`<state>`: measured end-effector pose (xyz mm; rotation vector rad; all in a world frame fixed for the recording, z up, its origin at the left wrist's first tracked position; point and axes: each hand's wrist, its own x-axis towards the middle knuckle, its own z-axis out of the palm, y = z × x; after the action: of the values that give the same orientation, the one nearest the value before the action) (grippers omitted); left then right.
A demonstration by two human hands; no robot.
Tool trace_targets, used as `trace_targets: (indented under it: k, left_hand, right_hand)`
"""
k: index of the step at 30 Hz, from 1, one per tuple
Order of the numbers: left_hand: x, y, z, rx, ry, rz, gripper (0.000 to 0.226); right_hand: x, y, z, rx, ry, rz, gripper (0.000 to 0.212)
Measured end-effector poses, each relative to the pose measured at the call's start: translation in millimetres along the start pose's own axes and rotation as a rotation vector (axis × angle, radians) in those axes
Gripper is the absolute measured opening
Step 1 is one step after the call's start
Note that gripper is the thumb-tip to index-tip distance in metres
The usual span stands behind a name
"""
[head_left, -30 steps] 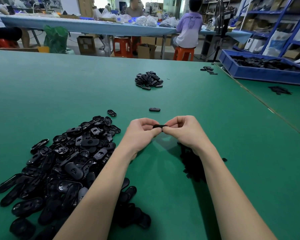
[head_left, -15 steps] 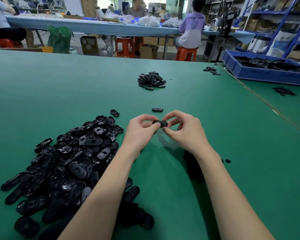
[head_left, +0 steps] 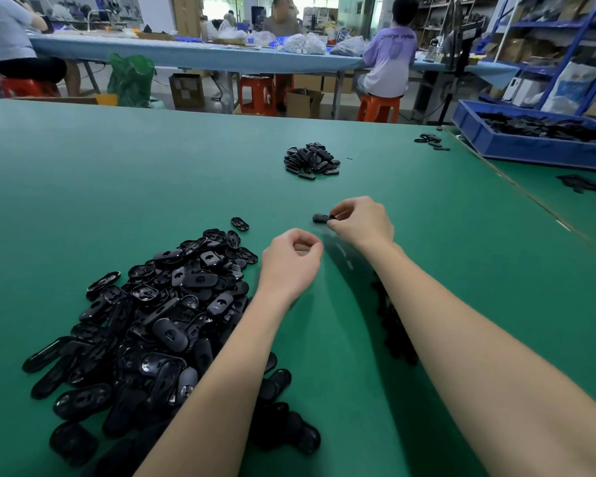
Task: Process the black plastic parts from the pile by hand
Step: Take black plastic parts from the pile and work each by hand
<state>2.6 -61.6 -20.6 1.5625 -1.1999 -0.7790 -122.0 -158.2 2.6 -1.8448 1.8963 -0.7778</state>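
While the big pile of black plastic parts (head_left: 159, 325) covers the green table (head_left: 117, 173) at left, her right hand (head_left: 360, 223) pinches one small black part (head_left: 320, 218); the left hand (head_left: 291, 261) is curled, holding nothing visible.

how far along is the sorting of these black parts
Early on, it seems. Done: a small heap lies further up the green table. In hand: the right hand pinches one black part; the left hand is curled with nothing visible in it. Left: the big pile by the left arm is far larger than the small heap.
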Motion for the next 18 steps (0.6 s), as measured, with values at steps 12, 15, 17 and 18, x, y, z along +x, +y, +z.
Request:
trace_targets:
  k: [12, 15, 17, 18]
  left_hand:
    - [-3.0, 2.9, -3.4, 0.031, -0.047, -0.002, 0.007]
    - [-4.8, 3.9, -6.6, 0.066, -0.114, -0.029, 0.006]
    - [-3.7, 4.2, -7.7, 0.086, -0.149, -0.022, 0.005]
    - [-2.2, 4.1, -7.8, 0.112, -0.162, -0.002, 0.006]
  right_hand:
    - [19.5, -38.4, 4.8, -0.128, -0.115, -0.062, 0.019]
    - [13.6, -74.3, 11.0, -0.143, -0.35, -0.272, 0.007]
    - [7.1, -96.6, 19.6, -0.196, -0.464, -0.375, 0.009]
    - [4.4, -105.4, 25.1, -0.227, -0.483, -0.407, 0.011]
